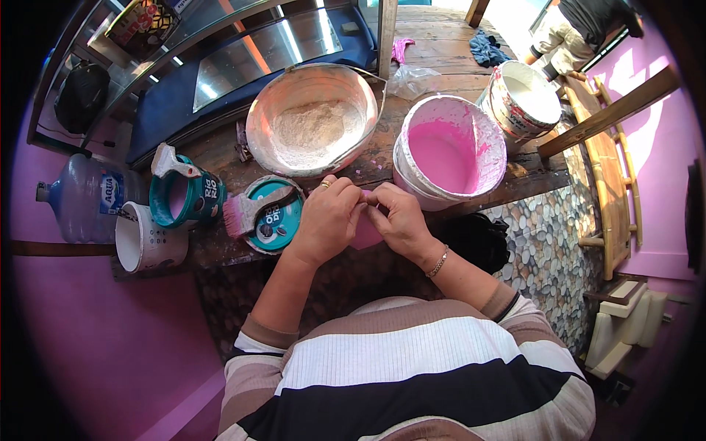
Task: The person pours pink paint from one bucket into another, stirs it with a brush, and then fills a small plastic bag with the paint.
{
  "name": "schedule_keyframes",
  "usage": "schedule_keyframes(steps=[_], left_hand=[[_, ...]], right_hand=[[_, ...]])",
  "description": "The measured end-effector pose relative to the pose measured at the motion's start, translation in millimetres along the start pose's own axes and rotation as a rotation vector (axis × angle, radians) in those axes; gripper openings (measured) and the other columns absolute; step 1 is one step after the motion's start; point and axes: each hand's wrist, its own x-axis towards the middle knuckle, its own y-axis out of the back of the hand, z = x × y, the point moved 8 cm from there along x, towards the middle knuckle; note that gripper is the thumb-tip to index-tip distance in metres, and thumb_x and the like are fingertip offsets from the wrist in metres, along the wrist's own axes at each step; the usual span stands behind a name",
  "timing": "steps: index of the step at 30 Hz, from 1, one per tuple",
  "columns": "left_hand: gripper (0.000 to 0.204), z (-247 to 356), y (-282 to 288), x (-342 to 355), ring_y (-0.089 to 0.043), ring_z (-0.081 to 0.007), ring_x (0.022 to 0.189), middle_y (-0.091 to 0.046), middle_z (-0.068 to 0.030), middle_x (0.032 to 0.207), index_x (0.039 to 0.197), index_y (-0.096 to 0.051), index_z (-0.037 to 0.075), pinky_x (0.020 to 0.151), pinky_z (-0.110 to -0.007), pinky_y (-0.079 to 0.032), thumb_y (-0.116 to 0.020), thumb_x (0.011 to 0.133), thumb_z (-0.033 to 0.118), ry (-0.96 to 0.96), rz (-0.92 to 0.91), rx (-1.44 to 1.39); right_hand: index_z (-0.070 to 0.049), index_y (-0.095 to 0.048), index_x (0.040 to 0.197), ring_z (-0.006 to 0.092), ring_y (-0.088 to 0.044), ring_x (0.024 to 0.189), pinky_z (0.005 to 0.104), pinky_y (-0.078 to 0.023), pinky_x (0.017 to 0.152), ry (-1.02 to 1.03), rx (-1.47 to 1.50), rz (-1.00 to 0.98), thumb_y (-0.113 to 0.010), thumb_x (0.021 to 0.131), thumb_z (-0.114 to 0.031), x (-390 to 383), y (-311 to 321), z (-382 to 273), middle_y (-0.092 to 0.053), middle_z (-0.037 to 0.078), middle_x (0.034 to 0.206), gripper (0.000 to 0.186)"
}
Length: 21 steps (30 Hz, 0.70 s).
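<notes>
My left hand point(323, 224) and my right hand point(401, 217) meet at the near edge of a wooden table. Fingertips of both pinch a small pink piece point(365, 233); my fingers cover its top, so its kind cannot be made out. Just beyond my right hand stands a white bucket point(413, 182) with pink paint point(441, 163) inside. Left of my left hand, a wide brush point(241, 214) with pink bristles lies across a teal lid point(273, 234). A larger bucket point(262, 121) holding pale powder point(316, 126) stands behind both hands.
To the left are a teal tub point(165, 204) with a white-smeared tool across its rim, a white container point(168, 248) and a large water bottle point(81, 206). Another white bucket point(507, 121) stands far right, near a bamboo bench point(610, 198) and another person point(570, 37). A dark bundle point(474, 242) lies below the table.
</notes>
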Motion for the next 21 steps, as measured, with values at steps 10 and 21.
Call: schedule_keyframes(steps=[10,21], left_hand=[[0.008,1.4,7.1,5.9,-0.055,-0.0302,0.076,-0.058,-0.0085,0.077,0.079,-0.064,0.006,0.068,-0.039,-0.046,-0.068,0.072,0.006,-0.079,-0.078,0.026],[0.011,-2.9,0.2,1.6,-0.055,-0.0325,0.077,-0.057,-0.0107,0.08,0.081,-0.061,0.004,0.069,-0.041,-0.045,-0.068,0.073,0.002,-0.032,0.005,-0.028]], right_hand=[[-0.001,-0.067,0.095,0.0311,-0.062,0.082,0.0366,-0.05,0.072,-0.016,-0.022,-0.028,-0.063,0.08,-0.002,0.5,-2.1,1.9,-0.062,0.015,0.088,0.015],[0.0,-0.066,0.094,0.0318,-0.062,0.081,0.0375,-0.05,0.071,-0.004,-0.009,0.004,-0.063,0.081,-0.003,-0.8,-2.3,1.3,-0.062,0.016,0.087,0.014]])
